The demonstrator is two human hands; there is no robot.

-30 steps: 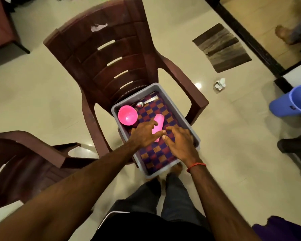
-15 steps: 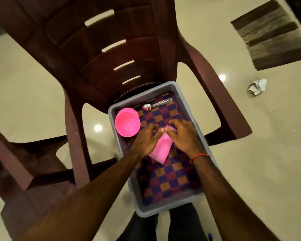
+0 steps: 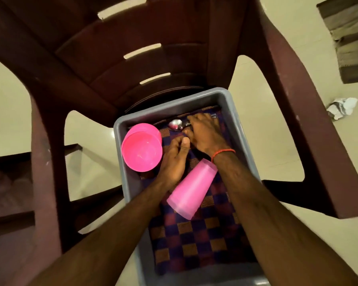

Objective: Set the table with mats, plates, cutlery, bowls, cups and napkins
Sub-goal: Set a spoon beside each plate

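Observation:
A grey tub sits on a brown plastic chair. Lining the tub is a checkered purple and orange mat. At the tub's far left stands a pink bowl, and a pink cup lies on its side on the mat between my forearms. A metal spoon lies at the far end. My right hand covers the spoon's handle, with fingers and thumb curled round it. My left hand rests on the mat beside the bowl, fingers bent, holding nothing that I can see.
The brown chair's backrest and armrests rise around the tub. A second brown chair stands at the left. On the pale tiled floor lie a crumpled paper and a striped doormat at the right.
Both hands let go of the pink cup, which now lies nearer me on the mat. My right hand reached to the spoon at the tub's far end. The view moved closer.

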